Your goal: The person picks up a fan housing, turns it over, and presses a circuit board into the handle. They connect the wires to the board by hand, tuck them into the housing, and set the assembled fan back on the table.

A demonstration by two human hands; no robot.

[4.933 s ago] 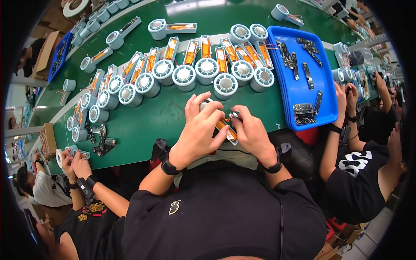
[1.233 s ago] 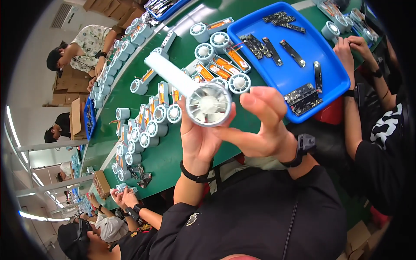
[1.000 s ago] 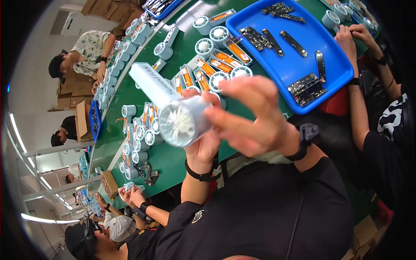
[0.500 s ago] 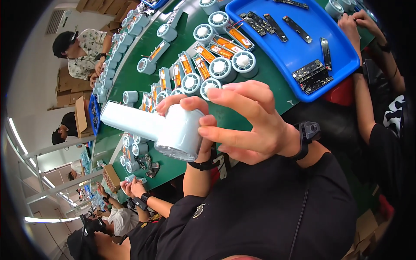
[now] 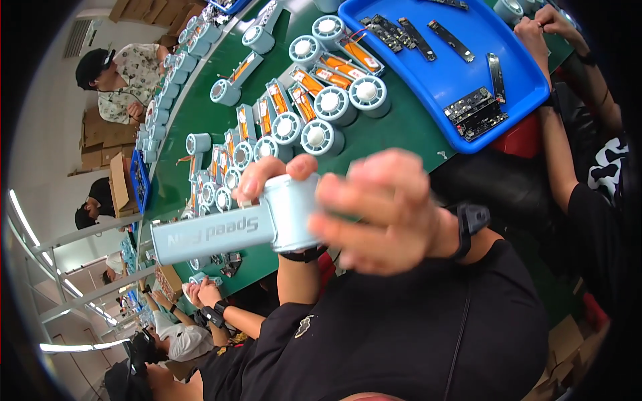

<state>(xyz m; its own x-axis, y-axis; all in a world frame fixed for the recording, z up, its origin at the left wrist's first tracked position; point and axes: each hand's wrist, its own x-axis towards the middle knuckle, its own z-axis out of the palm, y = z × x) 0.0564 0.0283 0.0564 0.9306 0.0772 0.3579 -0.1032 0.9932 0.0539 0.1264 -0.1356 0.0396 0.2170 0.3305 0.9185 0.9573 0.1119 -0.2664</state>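
A light-blue handheld fan [image 5: 292, 210] is held up in front of me, its flat handle [image 5: 214, 234] pointing left with printing on its side. My left hand [image 5: 274, 175] grips the round head from behind, its fingertips curled over the top edge. At the right end of the head is my right hand [image 5: 384, 210], blurred by motion. Its fingers are at the head's end, but whether they grip it does not show. Behind the fan, several open fan bodies [image 5: 334, 105] with orange-wrapped parts in their handles lie in rows on the green table [image 5: 418, 127].
A blue tray [image 5: 461, 144] with black circuit boards [image 5: 475, 110] stands at the far right. Co-workers' hands [image 5: 535, 30] work beyond it. Another person's hands [image 5: 200, 293] are at lower left. More fans [image 5: 158, 113] line the left table edge, near a second blue tray [image 5: 139, 180].
The fan has turned in my left hand, so its printed handle side now shows and the handle lies lower. My right hand has moved slightly down and is blurred.
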